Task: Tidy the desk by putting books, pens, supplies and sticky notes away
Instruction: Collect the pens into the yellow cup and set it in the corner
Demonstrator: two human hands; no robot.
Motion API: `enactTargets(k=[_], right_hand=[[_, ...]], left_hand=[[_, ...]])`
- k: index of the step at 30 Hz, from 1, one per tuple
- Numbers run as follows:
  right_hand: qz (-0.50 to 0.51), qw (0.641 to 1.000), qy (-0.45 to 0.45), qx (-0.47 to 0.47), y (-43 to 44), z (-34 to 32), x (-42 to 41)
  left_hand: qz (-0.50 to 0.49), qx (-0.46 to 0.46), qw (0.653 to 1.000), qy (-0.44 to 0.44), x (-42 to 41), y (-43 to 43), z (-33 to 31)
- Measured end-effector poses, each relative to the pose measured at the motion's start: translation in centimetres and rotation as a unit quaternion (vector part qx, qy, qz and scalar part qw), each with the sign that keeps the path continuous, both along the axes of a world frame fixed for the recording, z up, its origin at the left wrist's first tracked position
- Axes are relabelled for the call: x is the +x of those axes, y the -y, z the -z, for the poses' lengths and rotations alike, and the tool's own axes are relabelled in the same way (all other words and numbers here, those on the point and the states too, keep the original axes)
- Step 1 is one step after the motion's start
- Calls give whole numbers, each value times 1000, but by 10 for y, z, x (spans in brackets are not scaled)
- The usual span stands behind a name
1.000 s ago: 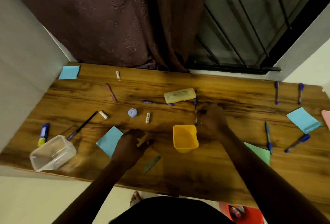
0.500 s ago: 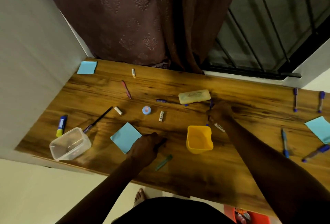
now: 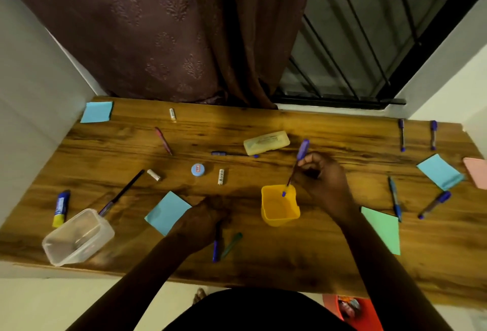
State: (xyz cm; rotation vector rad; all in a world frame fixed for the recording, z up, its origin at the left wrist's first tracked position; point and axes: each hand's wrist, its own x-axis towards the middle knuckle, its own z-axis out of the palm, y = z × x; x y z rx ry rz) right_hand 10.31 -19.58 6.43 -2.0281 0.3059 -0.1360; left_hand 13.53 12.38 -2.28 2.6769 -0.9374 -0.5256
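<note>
A cup stands midway on the counter; a tub sits near the counter's left front corner; a case lies behind the cup.

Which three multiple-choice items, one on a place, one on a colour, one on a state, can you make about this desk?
1. Where is the clear plastic container?
A. the desk, front left corner
B. beside the window
C. on the floor

2. What colour is the cup?
A. red
B. yellow
C. white

3. What does the right hand hold?
A. nothing
B. a blue-capped pen
C. a sticky note

1 A: it stands at that corner.
2 B: its walls are yellow.
3 B: it pinches the pen, tip at the cup's mouth.
</note>
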Motion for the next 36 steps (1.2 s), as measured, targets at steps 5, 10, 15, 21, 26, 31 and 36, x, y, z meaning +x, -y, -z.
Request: enactTargets(k=[5, 10, 15, 21, 26, 31, 36], right_hand=[[-64, 992, -14, -107, -31, 10, -13], [-106, 974, -47, -194, -49, 33, -10], [-107, 970, -53, -210, -55, 43, -5], [-108, 975, -63, -183, -52, 43, -8], [-80, 985, -41, -150, -43, 19, -13], [-93, 990, -50, 98, -43, -15, -25], [-81, 990, -28, 110, -48, -21, -32]], left_hand=[[91, 1, 996, 19, 8, 1, -8], [102, -35, 994, -20, 13, -1, -1], [184, 14, 982, 42, 11, 1, -12], [42, -174, 983, 43, 7, -8, -26], [-139, -359, 921, -52, -3, 22, -51], [-171, -436, 874, -129, -14, 52, -69], [-130, -442, 876, -143, -21, 76, -70]])
